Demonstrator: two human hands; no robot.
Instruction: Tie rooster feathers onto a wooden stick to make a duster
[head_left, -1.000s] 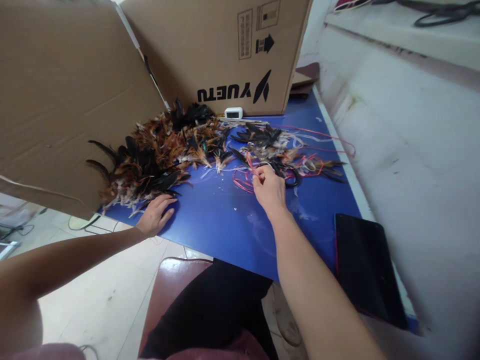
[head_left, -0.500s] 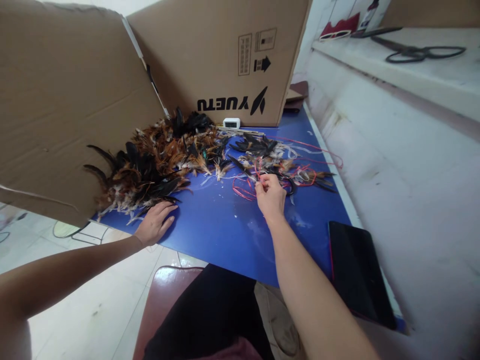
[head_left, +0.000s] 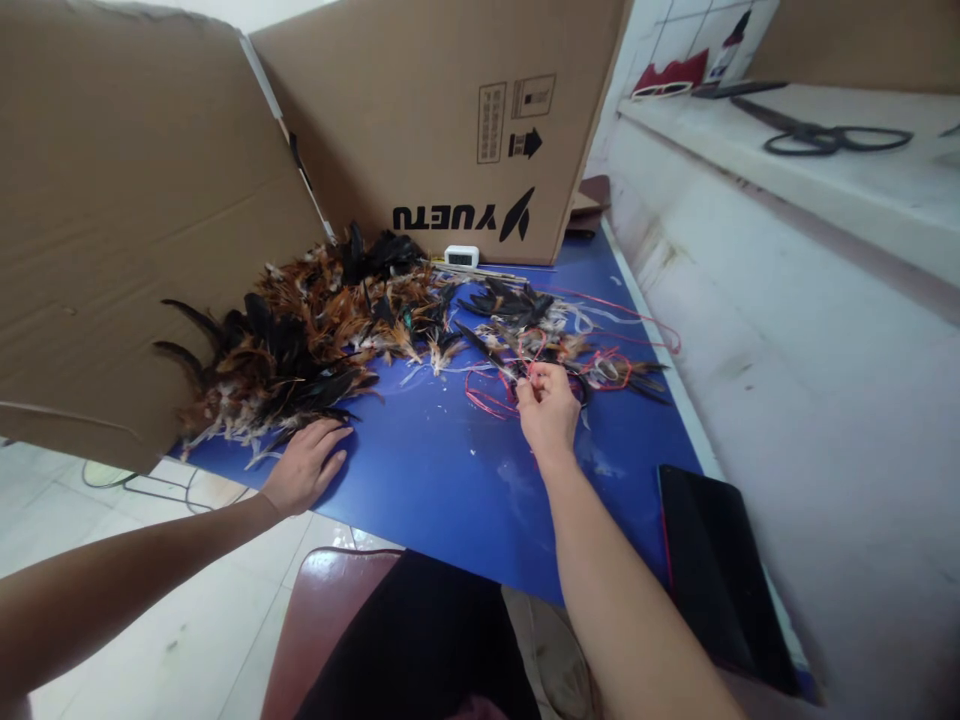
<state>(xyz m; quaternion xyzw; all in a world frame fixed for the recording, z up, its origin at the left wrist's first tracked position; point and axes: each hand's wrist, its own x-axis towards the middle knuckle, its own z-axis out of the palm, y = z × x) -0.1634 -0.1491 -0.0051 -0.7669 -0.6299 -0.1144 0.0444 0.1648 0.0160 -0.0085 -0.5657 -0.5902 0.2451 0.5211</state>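
My right hand is closed in a pinch on thin red string, whose loops spread over the table on both sides of the fingers. Under and beside that hand lie black scissors, blades toward the back left; the hand partly hides their handles. My left hand rests flat on the table's front edge, fingers stretched out and holding nothing. Its fingertips are beside a large pile of brown and black feathers. A smaller bunch of dark feathers lies behind the scissors.
Cardboard box panels stand behind and left of the blue table. A small white digital display sits at the back. A black tablet-like device lies at right. Another pair of scissors rests on the wall ledge.
My right hand has shifted slightly right and nearer to me, and the red string at its fingers has changed shape. My left hand stays flat in place. The view has tilted a little.
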